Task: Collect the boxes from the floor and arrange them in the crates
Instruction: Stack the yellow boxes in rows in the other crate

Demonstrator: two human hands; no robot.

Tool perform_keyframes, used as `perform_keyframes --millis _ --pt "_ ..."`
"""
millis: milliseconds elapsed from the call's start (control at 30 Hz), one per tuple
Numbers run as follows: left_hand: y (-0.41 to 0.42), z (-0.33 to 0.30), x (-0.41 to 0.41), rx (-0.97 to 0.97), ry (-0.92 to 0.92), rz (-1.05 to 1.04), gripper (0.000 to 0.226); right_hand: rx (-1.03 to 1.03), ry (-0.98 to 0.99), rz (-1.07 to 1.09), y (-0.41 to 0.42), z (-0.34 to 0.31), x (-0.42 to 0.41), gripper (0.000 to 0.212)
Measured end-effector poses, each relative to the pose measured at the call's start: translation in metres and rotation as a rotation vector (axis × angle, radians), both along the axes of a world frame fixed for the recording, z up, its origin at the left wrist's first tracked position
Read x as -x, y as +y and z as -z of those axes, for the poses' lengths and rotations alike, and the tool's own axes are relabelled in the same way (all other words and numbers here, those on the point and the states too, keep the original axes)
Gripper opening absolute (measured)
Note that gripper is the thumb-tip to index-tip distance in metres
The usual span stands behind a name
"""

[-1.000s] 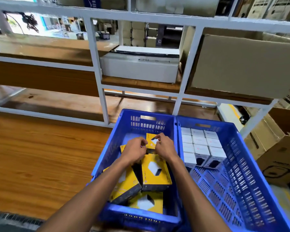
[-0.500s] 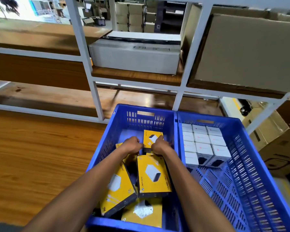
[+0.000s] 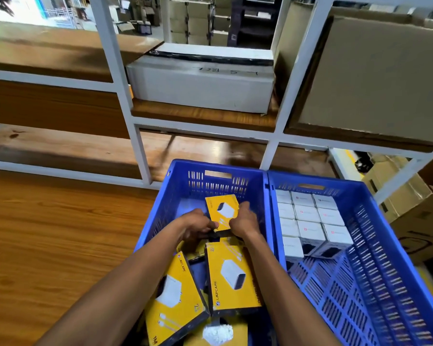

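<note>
Two blue crates stand side by side on the floor. The left crate [image 3: 180, 186] holds several yellow boxes; one [image 3: 231, 275] lies flat in the middle, another [image 3: 176, 295] leans at its left. My left hand [image 3: 198, 227] and my right hand [image 3: 244, 219] both grip a yellow box [image 3: 223, 211] near the crate's far end, one at each lower corner. The right crate [image 3: 375, 245] holds several white boxes [image 3: 308, 218] packed in rows at its far end.
A white metal rack with wooden shelves [image 3: 203, 116] stands just behind the crates. It carries a white carton [image 3: 203, 83] and a large brown carton [image 3: 375, 78]. More brown cartons [image 3: 418, 213] sit at the right. Wooden floor [image 3: 60, 233] lies left of the crates.
The view has tilted down and moved closer. Both hands shifted slightly toward the far end of the left crate, still holding the yellow box.
</note>
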State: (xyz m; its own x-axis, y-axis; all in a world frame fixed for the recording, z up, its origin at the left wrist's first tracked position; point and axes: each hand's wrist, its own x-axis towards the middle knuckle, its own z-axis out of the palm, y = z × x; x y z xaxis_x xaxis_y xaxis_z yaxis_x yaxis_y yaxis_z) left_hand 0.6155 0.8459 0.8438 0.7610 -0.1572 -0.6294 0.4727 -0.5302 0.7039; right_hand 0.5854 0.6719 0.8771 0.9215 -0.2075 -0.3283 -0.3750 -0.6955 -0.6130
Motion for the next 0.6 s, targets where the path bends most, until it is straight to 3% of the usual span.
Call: perform_keyframes --millis 100,233,367,467,600 --pt "0.01 -0.01 0.001 0.161 0.056 -0.072 0.028 -0.163 -0.112 0.084 -0.005 -0.003 -0.007 0.056" --pt "0.024 -0.018 -0.003 0.286 0.012 -0.156 0.048 -0.313 -0.148 0.163 -0.005 -0.014 -0.018 0.072" --pt "0.03 -0.022 -0.004 0.241 -0.108 -0.098 0.037 -0.361 -0.117 0.1 -0.002 -0.017 -0.036 0.065" --pt "0.033 -0.021 -0.006 0.17 -0.166 -0.159 0.033 -0.253 -0.191 -0.008 0.0 -0.02 -0.043 0.054" --pt "0.04 -0.014 -0.012 -0.043 -0.256 -0.179 0.058 -0.139 -0.27 -0.088 0.001 -0.02 -0.052 0.05"
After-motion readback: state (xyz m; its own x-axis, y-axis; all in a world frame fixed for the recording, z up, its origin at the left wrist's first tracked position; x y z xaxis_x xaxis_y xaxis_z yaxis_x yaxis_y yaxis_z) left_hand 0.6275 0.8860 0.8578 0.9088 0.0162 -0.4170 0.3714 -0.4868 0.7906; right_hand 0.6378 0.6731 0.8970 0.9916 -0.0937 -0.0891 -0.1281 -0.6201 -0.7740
